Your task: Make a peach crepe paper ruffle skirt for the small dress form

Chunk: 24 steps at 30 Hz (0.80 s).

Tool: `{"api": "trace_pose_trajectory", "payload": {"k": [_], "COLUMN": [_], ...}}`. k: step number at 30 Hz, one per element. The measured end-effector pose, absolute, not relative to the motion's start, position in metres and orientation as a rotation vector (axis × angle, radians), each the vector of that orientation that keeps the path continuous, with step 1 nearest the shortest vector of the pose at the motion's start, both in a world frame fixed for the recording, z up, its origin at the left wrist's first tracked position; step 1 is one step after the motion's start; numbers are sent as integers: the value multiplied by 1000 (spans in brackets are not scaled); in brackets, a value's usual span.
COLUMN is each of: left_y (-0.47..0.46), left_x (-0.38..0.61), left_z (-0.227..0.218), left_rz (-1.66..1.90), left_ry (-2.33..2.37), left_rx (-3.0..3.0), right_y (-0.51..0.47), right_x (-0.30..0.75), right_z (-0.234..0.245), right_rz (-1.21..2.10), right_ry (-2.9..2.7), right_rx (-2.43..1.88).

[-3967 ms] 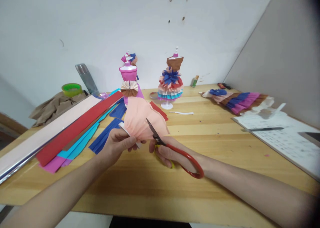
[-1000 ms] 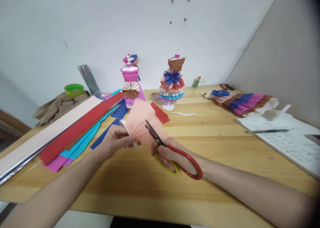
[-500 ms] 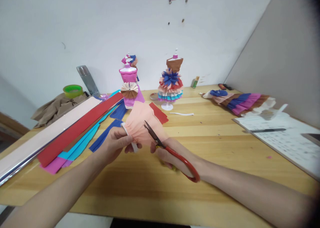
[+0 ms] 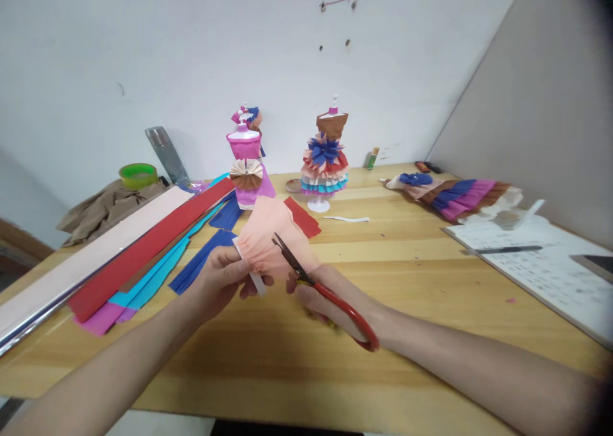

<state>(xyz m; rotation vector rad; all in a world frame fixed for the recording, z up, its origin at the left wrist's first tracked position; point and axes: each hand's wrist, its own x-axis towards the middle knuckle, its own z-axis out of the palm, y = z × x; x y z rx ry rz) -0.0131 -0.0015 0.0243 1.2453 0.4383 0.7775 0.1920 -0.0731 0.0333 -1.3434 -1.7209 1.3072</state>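
Scissors (image 4: 313, 284) now squeezed shut on peach paper (image 4: 263, 232); wooden table (image 4: 397, 263) (white wall (image 4: 191, 53) behind).

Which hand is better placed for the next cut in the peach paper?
Right, probably. The right hand holds the red scissors, blades at the peach paper; the left hand only pinches it.

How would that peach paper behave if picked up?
Probably floppy: the peach paper fans out in soft gathers above the left hand. Likely very light, since a finger pinch holds it up. It may tear easily, as thin as it looks where the scissors in the right hand meet it.
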Motion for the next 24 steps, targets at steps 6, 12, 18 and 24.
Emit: {"api": "trace_pose_trajectory", "payload": {"k": [6, 12, 18, 24], "left_y": [-4, -4, -5, -4], "left_x": [-12, -12, -11, -11], "left_z": [24, 22, 23, 26], "left_rz": [759, 748, 759, 780], "left_ry": [410, 425, 458, 503], "left_rx": [1276, 1282, 1292, 1329], "right_y": [-73, -73, -72, -72], "right_x": [192, 193, 193, 191], "right_z": [36, 34, 30, 29], "right_rz": [1299, 1301, 1277, 1329], "right_ry": [-1724, -1743, -1752, -1661], "right_rx": [-1398, -1333, -1272, -1367]}}
